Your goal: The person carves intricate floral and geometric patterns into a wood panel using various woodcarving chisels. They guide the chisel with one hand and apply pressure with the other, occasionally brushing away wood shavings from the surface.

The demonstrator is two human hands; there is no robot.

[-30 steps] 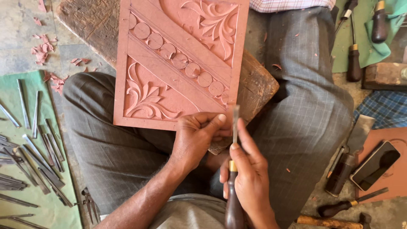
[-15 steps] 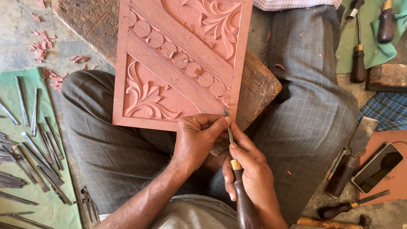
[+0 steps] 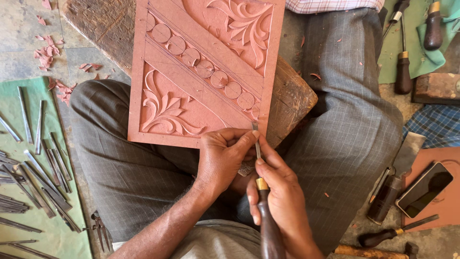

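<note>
— What did each hand have hold of?
— The right hand (image 3: 280, 199) was closed round a dark-handled chisel (image 3: 265, 211), its blade running up past the fingers. The left hand (image 3: 223, 156), fingers curled, pinched that blade just beside the right.
— And the carved panel (image 3: 201, 72)?
— Directly above both hands, lower edge touching the left fingertips

A phone (image 3: 424, 189) with a dark, blank screen in a pale rim, a rounded rectangle lying slantwise, rests on a reddish-brown slab (image 3: 448, 201) at the lower right, the only screen here, with no packages, labels or signs.
</note>
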